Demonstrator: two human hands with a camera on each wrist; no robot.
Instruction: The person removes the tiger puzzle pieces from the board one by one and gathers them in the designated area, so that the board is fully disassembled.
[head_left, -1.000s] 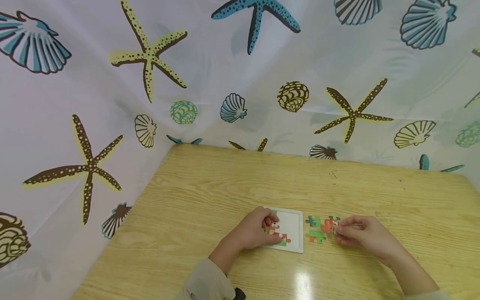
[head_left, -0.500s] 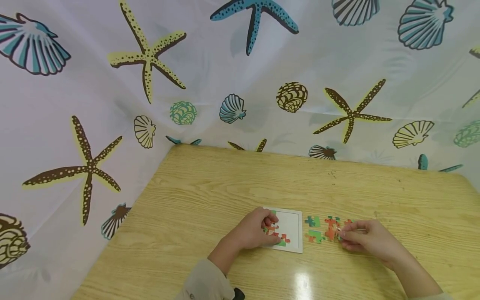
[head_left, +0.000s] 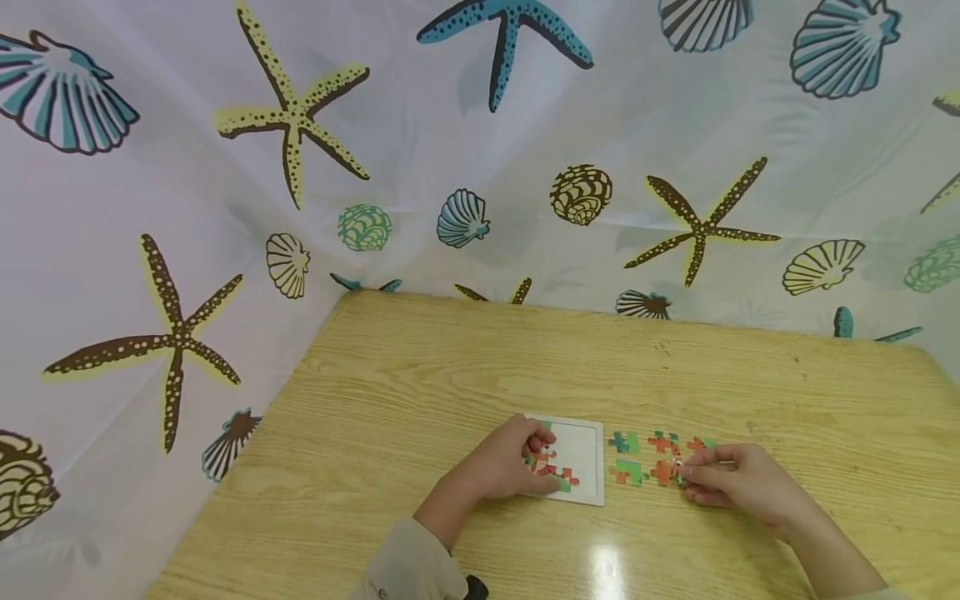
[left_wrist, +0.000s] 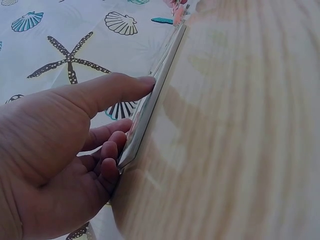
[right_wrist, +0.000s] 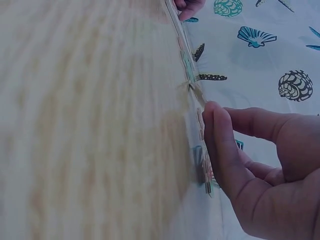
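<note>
A square white puzzle tray (head_left: 587,450) lies on the table, with several orange and green pieces fitted at its left and near sides. My left hand (head_left: 504,460) holds the tray's left part, thumb on its near edge and fingers curled at its side; it covers some of the picture. In the left wrist view the thumb touches the tray edge (left_wrist: 146,117). Right of the tray, my right hand (head_left: 738,477) pinches an orange puzzle piece (head_left: 663,473) between thumb and fingers. In the right wrist view a piece (right_wrist: 197,93) tilts up at the fingertips.
Loose pieces lie around it: a blue-green one (head_left: 622,442), an orange-green one (head_left: 628,472), an orange one (head_left: 663,442) and another (head_left: 699,444) behind the right fingers. A white curtain (head_left: 420,150) with shells and starfish borders the wooden table (head_left: 420,358).
My right hand has moved slightly right and toward me, and the pinched piece now lies apart from the orange piece behind it. The left hand stays on the tray.
</note>
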